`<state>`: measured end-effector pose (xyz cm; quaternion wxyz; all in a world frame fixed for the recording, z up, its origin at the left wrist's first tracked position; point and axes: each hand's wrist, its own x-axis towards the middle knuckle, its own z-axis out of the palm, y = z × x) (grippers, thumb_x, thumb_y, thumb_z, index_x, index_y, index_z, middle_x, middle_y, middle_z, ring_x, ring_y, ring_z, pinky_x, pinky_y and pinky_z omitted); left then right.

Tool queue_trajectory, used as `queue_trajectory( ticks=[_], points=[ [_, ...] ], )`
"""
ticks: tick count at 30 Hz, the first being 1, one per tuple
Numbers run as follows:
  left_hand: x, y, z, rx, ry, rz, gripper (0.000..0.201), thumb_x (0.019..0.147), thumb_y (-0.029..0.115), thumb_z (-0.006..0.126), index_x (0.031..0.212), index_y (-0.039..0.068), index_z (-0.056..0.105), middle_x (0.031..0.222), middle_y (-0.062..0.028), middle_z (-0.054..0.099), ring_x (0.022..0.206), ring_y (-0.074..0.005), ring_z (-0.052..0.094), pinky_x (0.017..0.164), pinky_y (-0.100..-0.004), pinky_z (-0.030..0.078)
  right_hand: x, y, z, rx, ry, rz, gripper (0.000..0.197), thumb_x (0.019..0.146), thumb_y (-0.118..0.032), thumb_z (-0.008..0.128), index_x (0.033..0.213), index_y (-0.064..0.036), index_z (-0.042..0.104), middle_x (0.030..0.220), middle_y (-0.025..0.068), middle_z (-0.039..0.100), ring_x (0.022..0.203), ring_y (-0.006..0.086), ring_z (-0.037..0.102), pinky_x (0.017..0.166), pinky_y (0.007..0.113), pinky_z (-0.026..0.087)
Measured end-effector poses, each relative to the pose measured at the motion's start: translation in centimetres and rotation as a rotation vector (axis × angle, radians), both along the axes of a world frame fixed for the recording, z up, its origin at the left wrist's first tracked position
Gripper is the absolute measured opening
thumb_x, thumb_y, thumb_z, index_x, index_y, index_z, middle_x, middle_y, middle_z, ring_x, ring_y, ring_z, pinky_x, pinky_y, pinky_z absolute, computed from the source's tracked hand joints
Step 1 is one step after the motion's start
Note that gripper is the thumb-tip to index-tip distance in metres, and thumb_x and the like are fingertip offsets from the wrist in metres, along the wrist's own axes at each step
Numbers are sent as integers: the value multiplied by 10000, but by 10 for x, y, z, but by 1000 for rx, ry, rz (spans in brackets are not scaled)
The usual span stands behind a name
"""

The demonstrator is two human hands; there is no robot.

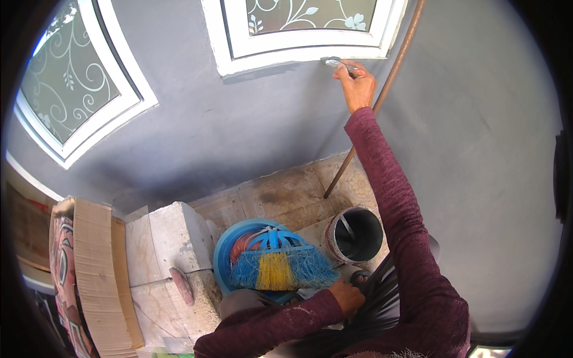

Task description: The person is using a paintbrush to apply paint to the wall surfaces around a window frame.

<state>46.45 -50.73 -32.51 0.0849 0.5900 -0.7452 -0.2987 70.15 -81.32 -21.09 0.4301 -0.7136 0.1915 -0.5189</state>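
Note:
Up at the window's lower edge, my right hand (pixel 358 85) is closed on a small paintbrush (pixel 332 61). Its head meets the wall just under the white window frame (pixel 298 52). A darker grey strip (pixel 256 73) runs along the wall below that frame, left of the brush. Down by my knee, my left hand (pixel 348 296) lies against the dark trousers with its fingers curled in. Anything inside those fingers is hidden. Close to it stands a paint bucket (pixel 363 234) with a dark inside and a stick leaning in it.
A rusty metal pole (pixel 396 67) leans beside my right arm. A blue basin (pixel 222 262) holds a blue and yellow broom head (pixel 274 268). Left of it are pale blocks (pixel 161 241) with a pinkish oblong piece (pixel 182 286) on top, and a cardboard box (pixel 98 268). Another window (pixel 134 89) is at far left.

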Motion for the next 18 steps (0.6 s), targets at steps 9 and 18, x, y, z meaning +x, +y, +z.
queue_trajectory(
  ticks=[9, 18],
  points=[
    [2, 1, 3, 21, 21, -4, 170, 800, 253, 699, 927, 144, 671, 912, -59, 690, 929, -261, 670, 845, -418, 469, 6, 11, -2, -7, -46, 3, 234, 852, -167, 709, 1001, 14, 714, 758, 97, 731, 717, 141, 715, 671, 261, 532],
    [4, 2, 6, 23, 16, -22, 161, 805, 235, 684, 937, 144, 670, 920, -53, 690, 934, -257, 670, 854, -423, 468, 10, 23, 1, -9, -50, 23, 217, 851, -154, 713, 991, 11, 715, 754, 90, 729, 718, 137, 718, 658, 254, 528]
  ],
)
